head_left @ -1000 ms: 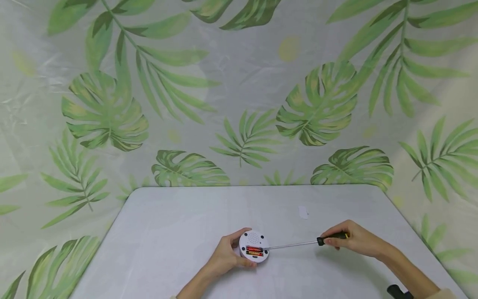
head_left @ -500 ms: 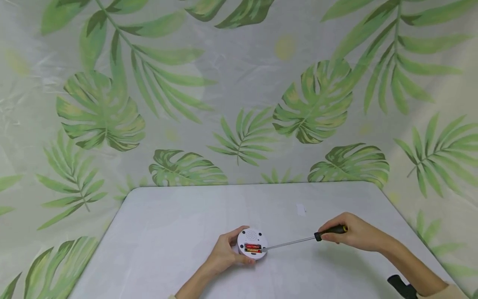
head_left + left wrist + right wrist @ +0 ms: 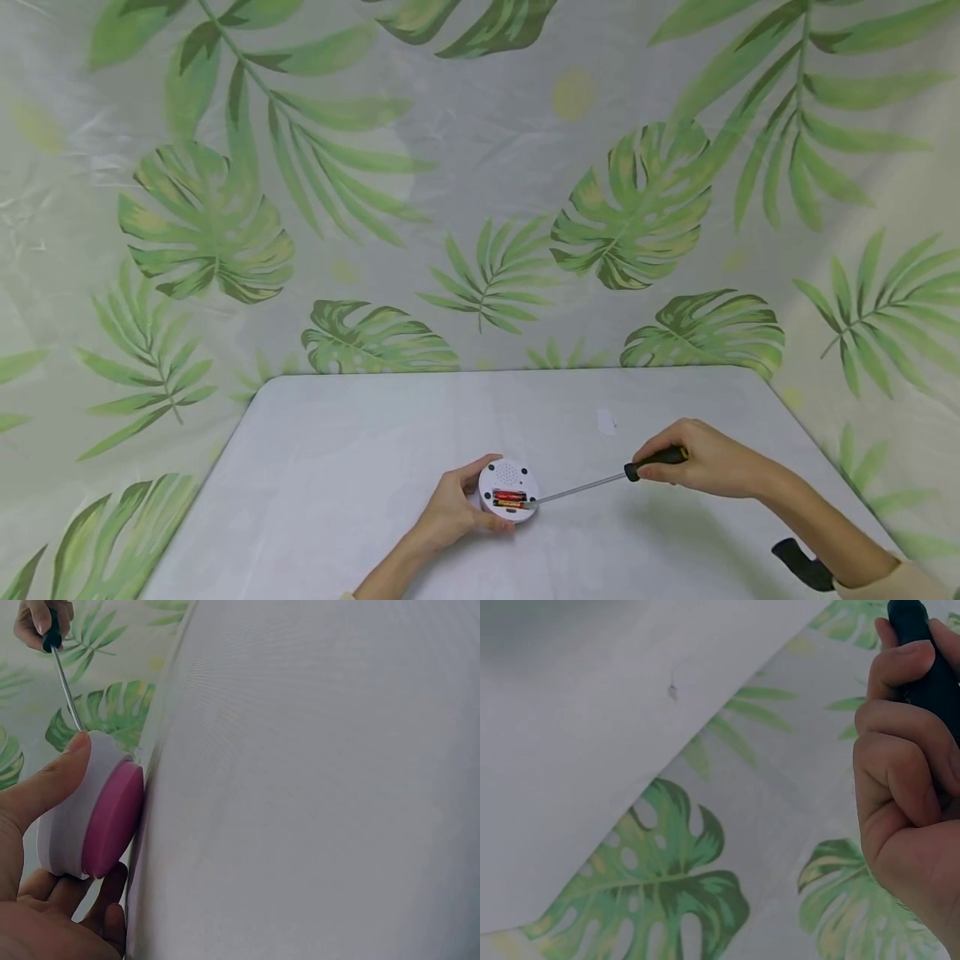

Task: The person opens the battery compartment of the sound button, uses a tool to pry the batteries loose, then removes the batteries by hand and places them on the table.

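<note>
My left hand (image 3: 448, 507) grips a round white device (image 3: 508, 479) by its sides, its perforated underside turned up. Two red-and-gold batteries (image 3: 509, 498) lie in the open compartment. In the left wrist view the device's pink face (image 3: 112, 819) points away from the thumb side, toward the table. My right hand (image 3: 708, 458) holds a screwdriver (image 3: 581, 488) by its black-and-yellow handle. The screwdriver's tip is right at the battery compartment's right end. The right wrist view shows fingers wrapped round the dark handle (image 3: 922, 664), with the shaft out of frame.
Both hands work over a white table (image 3: 360, 433). A small white piece (image 3: 606, 422) lies toward the back right. A curved black object (image 3: 802, 565) shows beside the right forearm. Leaf-patterned cloth (image 3: 480, 167) hangs behind the table.
My right hand has moved slightly up and left, so the screwdriver slants more steeply down to the compartment. The left hand keeps hold of the device, almost unmoved.
</note>
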The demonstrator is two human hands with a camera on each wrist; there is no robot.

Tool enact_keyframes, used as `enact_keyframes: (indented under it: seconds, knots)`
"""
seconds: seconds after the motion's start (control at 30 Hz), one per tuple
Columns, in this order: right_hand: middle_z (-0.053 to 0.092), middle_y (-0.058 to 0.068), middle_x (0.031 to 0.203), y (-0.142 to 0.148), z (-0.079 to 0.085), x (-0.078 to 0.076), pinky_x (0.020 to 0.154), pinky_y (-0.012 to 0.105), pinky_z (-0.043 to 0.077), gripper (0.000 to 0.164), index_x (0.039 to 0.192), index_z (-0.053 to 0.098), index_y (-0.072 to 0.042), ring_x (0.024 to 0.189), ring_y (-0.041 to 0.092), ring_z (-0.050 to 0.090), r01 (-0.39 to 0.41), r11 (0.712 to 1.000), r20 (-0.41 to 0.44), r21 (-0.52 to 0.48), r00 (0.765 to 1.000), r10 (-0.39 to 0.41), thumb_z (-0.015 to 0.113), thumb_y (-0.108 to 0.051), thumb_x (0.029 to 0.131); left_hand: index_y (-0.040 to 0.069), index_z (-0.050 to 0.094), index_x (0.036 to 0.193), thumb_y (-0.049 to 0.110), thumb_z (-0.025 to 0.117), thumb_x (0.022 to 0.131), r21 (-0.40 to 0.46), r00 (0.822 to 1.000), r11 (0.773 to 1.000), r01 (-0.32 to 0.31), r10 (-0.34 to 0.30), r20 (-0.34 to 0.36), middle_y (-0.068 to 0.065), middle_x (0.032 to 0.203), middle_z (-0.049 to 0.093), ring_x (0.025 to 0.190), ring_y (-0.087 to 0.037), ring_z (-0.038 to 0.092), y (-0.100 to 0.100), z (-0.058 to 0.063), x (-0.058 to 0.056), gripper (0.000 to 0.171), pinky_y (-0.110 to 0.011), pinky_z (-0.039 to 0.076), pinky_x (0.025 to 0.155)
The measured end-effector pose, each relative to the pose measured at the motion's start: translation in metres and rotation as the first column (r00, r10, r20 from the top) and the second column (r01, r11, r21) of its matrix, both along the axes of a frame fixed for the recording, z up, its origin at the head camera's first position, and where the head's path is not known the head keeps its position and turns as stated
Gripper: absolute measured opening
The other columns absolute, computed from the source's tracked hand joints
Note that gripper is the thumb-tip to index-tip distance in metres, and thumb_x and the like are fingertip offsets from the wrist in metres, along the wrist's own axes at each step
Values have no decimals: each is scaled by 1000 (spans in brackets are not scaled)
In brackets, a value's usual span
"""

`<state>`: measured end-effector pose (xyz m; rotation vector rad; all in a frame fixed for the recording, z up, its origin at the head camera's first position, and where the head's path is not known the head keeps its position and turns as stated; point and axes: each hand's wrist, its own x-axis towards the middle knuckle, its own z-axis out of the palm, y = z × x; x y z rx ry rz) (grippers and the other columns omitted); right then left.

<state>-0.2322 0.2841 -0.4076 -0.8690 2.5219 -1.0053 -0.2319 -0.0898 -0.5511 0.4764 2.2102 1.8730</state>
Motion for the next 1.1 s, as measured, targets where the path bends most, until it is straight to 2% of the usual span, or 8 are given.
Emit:
enact_keyframes:
  seconds: [0.17,0.57,0.77,0.97,1.03,1.1]
  knots:
    - [78,-1,101,-3,6,3,58,24,45,23,110,80,-12,62,0,50,28,999,-5,36,1000,-28,71,-30,98,9,57,147,0,97,61,-2,1000,1000,1,-1,6,-7,131,72,121,-17,62,0,0,0,95,-12,36,103]
    - [78,3,102,-6,6,6,59,23,45,23,111,79,-8,64,0,50,22,1000,11,22,1000,-22,71,-25,99,8,57,147,0,97,61,-6,1000,1000,-1,1,4,-7,133,71,125,-19,61,1,0,0,96,-11,35,104]
    - [78,-3,101,-20,18,12,64,23,44,21,107,80,-13,72,-3,53,28,992,-80,121,997,-19,72,-29,97,8,57,147,-2,96,59,-18,1000,1000,-5,5,-6,-8,130,73,119,-14,63,1,1,1,97,-11,36,103]
    - [78,-12,97,-45,37,22,67,24,47,13,101,81,-21,79,-5,60,35,968,-229,250,973,24,75,-29,94,8,57,147,-1,97,59,-32,1000,999,-7,6,-25,-7,131,72,122,-17,62,2,1,2,97,-12,36,104]
    - [78,-12,96,-49,40,21,65,24,46,12,100,81,-21,76,-4,59,32,965,-236,260,971,31,75,-29,94,8,57,147,-1,97,59,-28,1000,1000,-9,8,-25,-7,132,72,124,-18,61,2,1,2,97,-11,35,105]
    - [78,-11,97,-47,38,17,65,23,45,14,101,81,-19,75,-3,57,26,969,-205,245,978,25,74,-29,94,8,58,147,-1,97,58,-29,1000,1000,-13,13,-27,-7,133,71,126,-19,61,2,1,2,97,-11,35,105]
